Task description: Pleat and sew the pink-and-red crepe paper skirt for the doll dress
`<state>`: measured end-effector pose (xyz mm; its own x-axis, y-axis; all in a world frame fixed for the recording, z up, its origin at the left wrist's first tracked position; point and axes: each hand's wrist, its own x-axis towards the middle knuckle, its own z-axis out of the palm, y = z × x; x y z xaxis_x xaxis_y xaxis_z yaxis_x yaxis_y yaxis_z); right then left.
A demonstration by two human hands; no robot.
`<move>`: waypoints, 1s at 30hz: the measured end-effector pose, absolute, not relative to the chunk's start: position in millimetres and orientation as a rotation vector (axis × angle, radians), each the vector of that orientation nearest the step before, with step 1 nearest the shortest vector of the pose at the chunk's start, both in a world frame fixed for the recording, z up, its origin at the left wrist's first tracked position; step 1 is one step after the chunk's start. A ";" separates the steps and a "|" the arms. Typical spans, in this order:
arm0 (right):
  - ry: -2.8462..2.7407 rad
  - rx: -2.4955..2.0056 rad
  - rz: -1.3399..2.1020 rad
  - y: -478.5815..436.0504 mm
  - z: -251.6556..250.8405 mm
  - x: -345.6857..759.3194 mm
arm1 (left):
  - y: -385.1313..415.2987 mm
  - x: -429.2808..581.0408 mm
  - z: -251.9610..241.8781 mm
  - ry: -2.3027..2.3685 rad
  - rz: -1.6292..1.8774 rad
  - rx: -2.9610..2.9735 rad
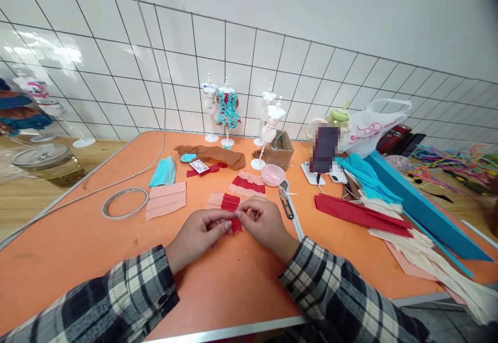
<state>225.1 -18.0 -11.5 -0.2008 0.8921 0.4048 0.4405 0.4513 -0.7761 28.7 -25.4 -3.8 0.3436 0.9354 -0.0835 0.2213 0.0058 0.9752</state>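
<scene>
With the point where the hands meet as the clock's centre, an orange table [249, 291] is spreading all round. A long red cloth [361, 216] is lying at three o'clock, and a rumpled brown cloth [218, 155] at eleven. At twelve, a dress form [227, 107] is wearing a frilled turquoise and red outfit that is looking finished.

The left hand [198, 233] is resting at eight, index finger pointing inward and its thumb slightly apart. The right hand [268, 223] is curling in from four, thumb and index tips nearly meeting. Whether either is gripping cloth, thread or a needle, I cannot tell.

A plain pink piece [167, 201] is lying at nine to ten, bearing no red band, so seemingly unworked. The pink-and-red piece [231, 203] is lying at the centre, partly hidden beneath the fingers; its red part is showing gathers, so it is probably midway. A ruffled banded piece [249, 183] is lying at one, apparently further along. Black snips [287, 205] are lying idle near three.
</scene>
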 end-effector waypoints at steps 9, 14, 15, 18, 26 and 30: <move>-1.785 -0.994 0.691 -22.2 -8.8 228.3 | -23.9 29.6 -1.4 1.197 0.848 1.576; -1.763 -1.076 0.789 -27.2 -8.8 223.9 | -24.6 31.0 1.4 1.229 0.886 1.635; -1.739 -1.087 0.837 -27.2 -8.9 223.2 | -24.9 31.3 2.0 1.239 0.880 1.655; -1.680 -1.092 0.944 -27.1 -8.3 221.3 | -25.6 32.2 3.0 1.260 0.864 1.697; -1.787 -1.160 0.805 -28.9 -9.4 217.9 | -26.6 32.9 3.2 1.302 0.859 1.818; -1.907 -1.129 0.692 -32.1 -13.4 214.7 | -28.3 33.2 3.7 1.304 0.860 1.848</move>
